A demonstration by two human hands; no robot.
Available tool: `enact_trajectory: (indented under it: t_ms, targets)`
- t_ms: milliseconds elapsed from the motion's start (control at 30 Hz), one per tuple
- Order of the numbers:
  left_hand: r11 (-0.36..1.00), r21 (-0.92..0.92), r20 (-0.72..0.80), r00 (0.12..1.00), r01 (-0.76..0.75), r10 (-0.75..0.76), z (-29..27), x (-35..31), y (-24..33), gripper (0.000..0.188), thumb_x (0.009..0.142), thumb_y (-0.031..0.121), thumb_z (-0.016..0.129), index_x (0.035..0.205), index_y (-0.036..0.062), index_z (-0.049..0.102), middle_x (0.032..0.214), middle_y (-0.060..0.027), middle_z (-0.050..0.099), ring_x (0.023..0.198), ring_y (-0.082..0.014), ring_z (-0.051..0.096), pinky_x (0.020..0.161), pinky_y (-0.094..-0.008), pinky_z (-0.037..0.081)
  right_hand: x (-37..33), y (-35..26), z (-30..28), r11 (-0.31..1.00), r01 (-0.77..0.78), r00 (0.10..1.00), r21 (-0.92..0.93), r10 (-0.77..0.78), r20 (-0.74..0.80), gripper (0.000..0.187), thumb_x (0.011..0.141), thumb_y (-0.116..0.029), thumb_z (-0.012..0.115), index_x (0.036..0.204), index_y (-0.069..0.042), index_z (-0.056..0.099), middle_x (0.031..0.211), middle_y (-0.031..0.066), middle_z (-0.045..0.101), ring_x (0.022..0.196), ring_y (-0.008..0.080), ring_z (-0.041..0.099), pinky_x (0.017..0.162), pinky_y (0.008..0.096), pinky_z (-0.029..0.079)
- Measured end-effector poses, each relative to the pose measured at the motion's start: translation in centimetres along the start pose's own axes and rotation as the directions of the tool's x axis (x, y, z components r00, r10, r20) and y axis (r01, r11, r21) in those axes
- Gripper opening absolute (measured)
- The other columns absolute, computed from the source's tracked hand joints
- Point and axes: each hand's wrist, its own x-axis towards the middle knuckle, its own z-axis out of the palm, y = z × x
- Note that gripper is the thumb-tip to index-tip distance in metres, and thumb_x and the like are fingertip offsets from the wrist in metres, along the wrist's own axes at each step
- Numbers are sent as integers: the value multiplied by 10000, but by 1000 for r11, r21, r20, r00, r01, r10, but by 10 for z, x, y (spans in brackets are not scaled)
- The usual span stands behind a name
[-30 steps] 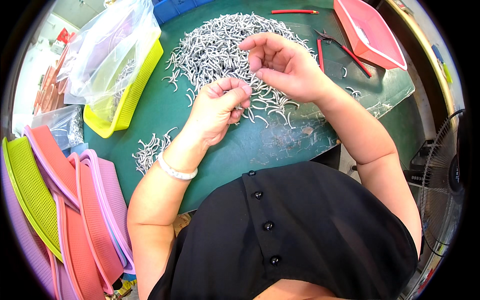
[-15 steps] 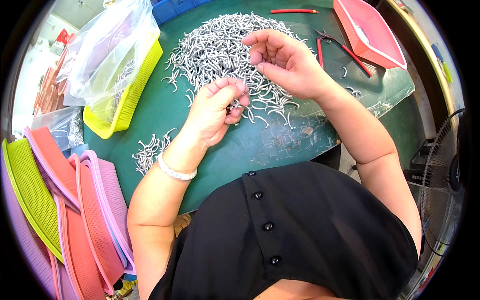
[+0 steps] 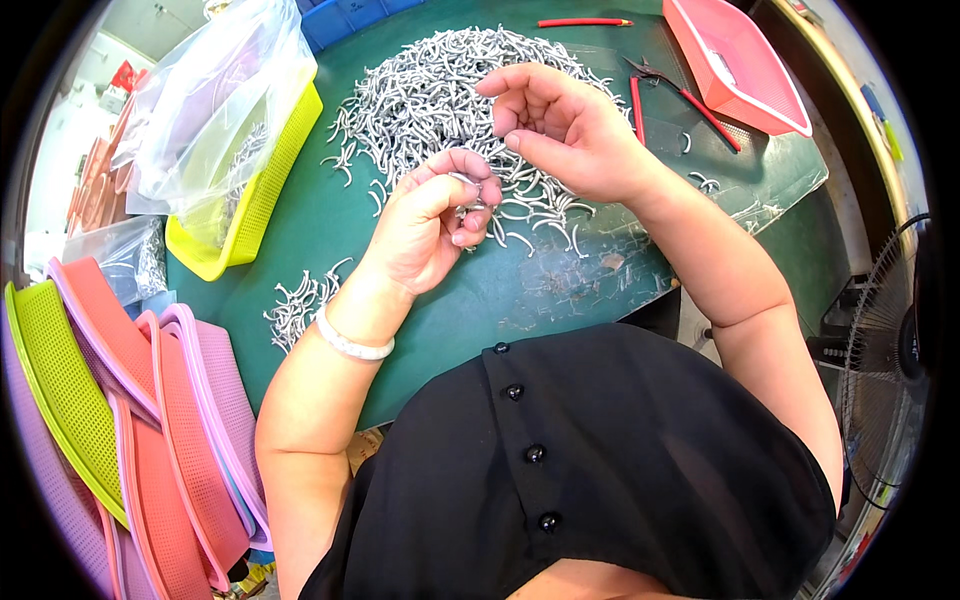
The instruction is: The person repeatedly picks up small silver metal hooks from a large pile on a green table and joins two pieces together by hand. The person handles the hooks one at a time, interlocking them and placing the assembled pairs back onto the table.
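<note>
A broad heap of small curved grey metal pieces (image 3: 430,90) covers the far middle of the table. Over its near edge, my left hand (image 3: 425,220) curls around a few of these pieces, which show between the thumb and bent fingers. A pale bracelet (image 3: 350,343) circles that wrist. My right hand (image 3: 570,130) hovers above the heap's right side, its fingers bent and apart from the thumb. Nothing shows in its grasp. Beside my left forearm lies a smaller cluster of the same pieces (image 3: 298,308).
To the left stand a yellow-green basket (image 3: 262,195) with plastic bags and stacked coloured baskets (image 3: 185,440). At the far right are a pink basket (image 3: 790,105), red-handled pliers (image 3: 705,115) and a red stick (image 3: 580,22). A fan (image 3: 880,350) stands beyond the table (image 3: 440,340).
The thumb and forefinger of my left hand have parted slightly, showing a piece between them. My right hand has shifted slightly down and stays bent above the heap.
</note>
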Motion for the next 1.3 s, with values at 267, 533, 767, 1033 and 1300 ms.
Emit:
enact_trajectory:
  t_ms: [267,533,767,1033,1300]
  targets:
    - [989,118,-112,988,-91,105,5,2,-7,102,797,93,617,854,95,533,709,-18,544,524,-47,427,420,-150,306,-1,1,3,999,-27,999,20,26,21,374,771,93,497,1131,-3,458,852,9,511,813,57,497,734,203,416]
    - [975,155,-149,972,-161,184,3,3,-7,95,804,86,607,867,85,536,703,-16,537,522,-46,420,426,-149,316,1,2,1,999,-41,999,-14,41,-3,325,791,58,487,1110,-4,474,849,13,514,802,60,498,727,203,417]
    - [974,149,-203,959,-170,198,3,2,-5,93,801,35,575,869,68,521,697,-28,540,508,-49,443,426,-153,337,-2,12,-14,494,177,974,-851,36,224,379,676,2,591,1048,-29,520,903,99,553,879,258,524,788,346,422]
    - [967,172,-206,954,-186,220,3,1,-5,98,798,23,568,866,70,515,695,-28,541,505,-46,444,423,-154,335,-3,9,-11,522,171,960,-835,101,260,309,660,14,583,964,-31,551,890,115,552,886,299,523,779,377,420]
    - [982,60,-178,966,-180,188,-2,2,-4,84,787,6,523,845,62,499,741,-78,564,518,-82,454,433,-186,338,0,6,-12,619,98,986,-779,44,159,255,698,42,539,947,-15,537,762,93,557,744,248,554,671,321,446]
